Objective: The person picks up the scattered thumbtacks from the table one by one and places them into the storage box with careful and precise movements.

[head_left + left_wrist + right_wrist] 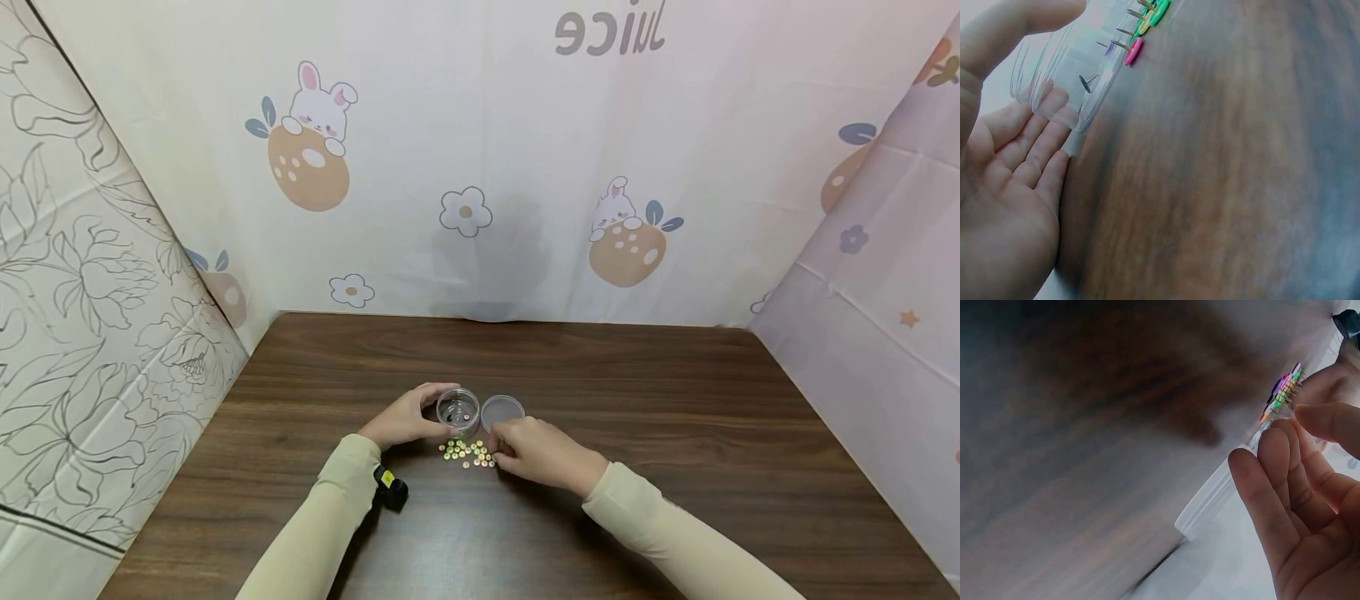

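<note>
My left hand (411, 417) grips a clear round plastic tub (458, 411) on the table, thumb on the near side and fingers round the far side. Inside the tub lies a dark thumbtack (1087, 84). Several colourful thumbtacks (465, 452) lie scattered just in front of the tub, some heads down with pins up, like the pink thumbtack (1133, 52) in the left wrist view. My right hand (543, 450) is at the right edge of the tacks, fingers bent and thumb close to the fingertips; I cannot tell whether a tack is between them.
A clear round lid (501, 410) lies right of the tub, partly behind the right hand. A black device with a yellow mark (390, 487) sits at the left wrist. The brown wooden table (675, 400) ends at a patterned curtain (480, 167) behind.
</note>
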Motion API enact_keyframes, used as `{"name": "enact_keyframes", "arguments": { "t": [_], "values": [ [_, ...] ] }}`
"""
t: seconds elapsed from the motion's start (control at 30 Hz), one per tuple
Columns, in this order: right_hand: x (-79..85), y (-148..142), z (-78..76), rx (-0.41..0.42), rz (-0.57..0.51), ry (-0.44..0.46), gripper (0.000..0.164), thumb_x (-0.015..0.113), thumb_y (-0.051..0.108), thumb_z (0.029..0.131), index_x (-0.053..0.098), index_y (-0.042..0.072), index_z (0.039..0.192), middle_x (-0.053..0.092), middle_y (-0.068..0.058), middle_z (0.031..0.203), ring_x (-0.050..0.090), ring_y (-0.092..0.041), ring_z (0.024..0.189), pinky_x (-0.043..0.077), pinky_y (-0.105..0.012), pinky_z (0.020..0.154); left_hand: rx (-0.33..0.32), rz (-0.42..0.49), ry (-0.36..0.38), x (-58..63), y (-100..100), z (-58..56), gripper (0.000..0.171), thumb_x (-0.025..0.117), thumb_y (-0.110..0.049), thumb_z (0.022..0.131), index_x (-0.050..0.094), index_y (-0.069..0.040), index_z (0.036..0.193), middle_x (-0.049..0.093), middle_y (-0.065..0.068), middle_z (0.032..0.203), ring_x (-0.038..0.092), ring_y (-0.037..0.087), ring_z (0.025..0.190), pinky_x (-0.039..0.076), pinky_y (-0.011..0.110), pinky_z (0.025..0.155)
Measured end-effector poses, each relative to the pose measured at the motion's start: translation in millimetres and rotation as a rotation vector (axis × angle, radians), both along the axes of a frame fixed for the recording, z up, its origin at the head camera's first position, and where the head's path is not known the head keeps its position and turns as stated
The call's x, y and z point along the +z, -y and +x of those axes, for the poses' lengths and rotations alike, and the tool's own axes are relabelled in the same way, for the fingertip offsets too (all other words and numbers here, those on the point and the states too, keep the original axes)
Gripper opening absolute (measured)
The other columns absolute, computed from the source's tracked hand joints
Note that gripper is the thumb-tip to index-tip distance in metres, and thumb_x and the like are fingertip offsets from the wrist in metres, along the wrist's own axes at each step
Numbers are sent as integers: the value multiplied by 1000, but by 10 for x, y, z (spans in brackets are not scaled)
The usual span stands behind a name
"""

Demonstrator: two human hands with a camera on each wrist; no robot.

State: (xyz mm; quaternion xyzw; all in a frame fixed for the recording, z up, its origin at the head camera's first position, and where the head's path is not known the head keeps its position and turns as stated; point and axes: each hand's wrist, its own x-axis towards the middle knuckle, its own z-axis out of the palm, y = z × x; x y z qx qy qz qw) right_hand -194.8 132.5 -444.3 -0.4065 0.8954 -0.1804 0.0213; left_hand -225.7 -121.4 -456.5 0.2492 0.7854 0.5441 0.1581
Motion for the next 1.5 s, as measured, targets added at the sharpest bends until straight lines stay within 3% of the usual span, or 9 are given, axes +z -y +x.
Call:
{"name": "enact_keyframes", "arguments": {
  "t": [0.37,0.9,1.2,1.5],
  "values": [
    [-25,34,29,43,43,-16,9,68,12,79,60,17,79,52,10,65,44,1,55,40,-19,49,-4,-3,-1,-18,1,-13,72,75,-14,78,40,-4,139,46,20,135,43,30,121,35,52,100],
    [-8,77,63,24,100,-68,14,66,13,81,56,18,74,51,13,66,43,0,55,42,-22,48,-1,4,-1,4,-6,-7,72,76,-12,77,40,-2,139,45,21,135,43,32,120,35,54,100],
    [-15,60,39,23,92,-54,17,65,12,80,53,19,71,47,13,63,42,-1,52,40,-21,46,16,16,-3,4,-24,-7,71,76,-10,76,42,-3,138,47,19,133,44,31,120,34,54,101],
    [-18,50,0,27,58,-51,15,58,13,88,50,17,77,46,11,60,41,-2,49,38,-20,44,9,19,8,2,-14,5,71,76,-11,77,41,-3,139,45,21,135,43,32,121,34,54,101]
  ]
}}
